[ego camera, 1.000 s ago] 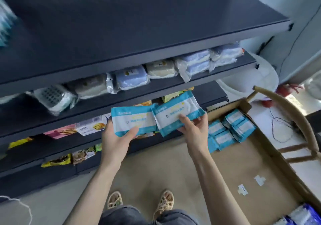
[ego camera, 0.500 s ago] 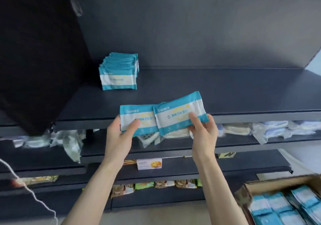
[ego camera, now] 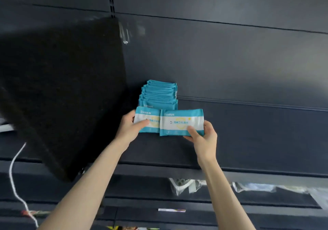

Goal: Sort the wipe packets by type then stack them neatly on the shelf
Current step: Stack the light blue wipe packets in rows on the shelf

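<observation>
Two teal-and-white wipe packets are held side by side above the dark shelf [ego camera: 248, 132]. My left hand [ego camera: 128, 128] grips the left packet [ego camera: 148, 117], thumb laid across its front. My right hand [ego camera: 202, 137] grips the right packet [ego camera: 181, 122] at its lower right corner, and that packet overlaps the left one's edge. Directly behind them a row of several matching teal packets [ego camera: 158, 94] stands on the shelf against the back panel.
A large black textured block [ego camera: 62, 91] fills the left side of the shelf, close to the packet row. A white cord [ego camera: 16, 173] hangs at lower left. Lower shelves [ego camera: 230, 199] hold clear-wrapped goods [ego camera: 186, 185] and a label strip [ego camera: 171, 210].
Both hands carried the two packets up from the box level and forward over the top shelf, reaching the front of the standing teal row. My view tilted upward.
</observation>
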The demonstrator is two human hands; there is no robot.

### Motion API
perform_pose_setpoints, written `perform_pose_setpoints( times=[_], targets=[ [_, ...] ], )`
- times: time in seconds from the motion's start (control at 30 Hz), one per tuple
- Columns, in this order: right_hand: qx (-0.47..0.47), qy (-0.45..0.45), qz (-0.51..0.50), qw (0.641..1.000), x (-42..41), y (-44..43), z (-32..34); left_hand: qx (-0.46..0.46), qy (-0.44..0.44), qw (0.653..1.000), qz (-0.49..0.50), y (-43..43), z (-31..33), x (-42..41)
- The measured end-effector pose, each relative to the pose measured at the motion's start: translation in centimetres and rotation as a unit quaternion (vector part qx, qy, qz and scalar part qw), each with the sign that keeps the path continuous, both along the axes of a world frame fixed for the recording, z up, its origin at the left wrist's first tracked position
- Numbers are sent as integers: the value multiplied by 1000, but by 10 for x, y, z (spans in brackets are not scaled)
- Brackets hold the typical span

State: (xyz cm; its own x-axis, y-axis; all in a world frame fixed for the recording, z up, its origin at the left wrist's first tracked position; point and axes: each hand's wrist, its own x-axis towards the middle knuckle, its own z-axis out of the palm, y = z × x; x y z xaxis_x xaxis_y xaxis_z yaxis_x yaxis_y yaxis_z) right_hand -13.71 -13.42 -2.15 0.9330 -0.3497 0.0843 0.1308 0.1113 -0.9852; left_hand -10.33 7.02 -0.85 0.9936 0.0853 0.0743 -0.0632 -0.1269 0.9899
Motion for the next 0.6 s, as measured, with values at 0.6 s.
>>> perform_pose_setpoints(
  times=[0.6],
  targets=[
    [-372, 40, -2, 927, 58, 34, -7, 30, -55, 997, -53, 12, -18, 30]
  ],
)
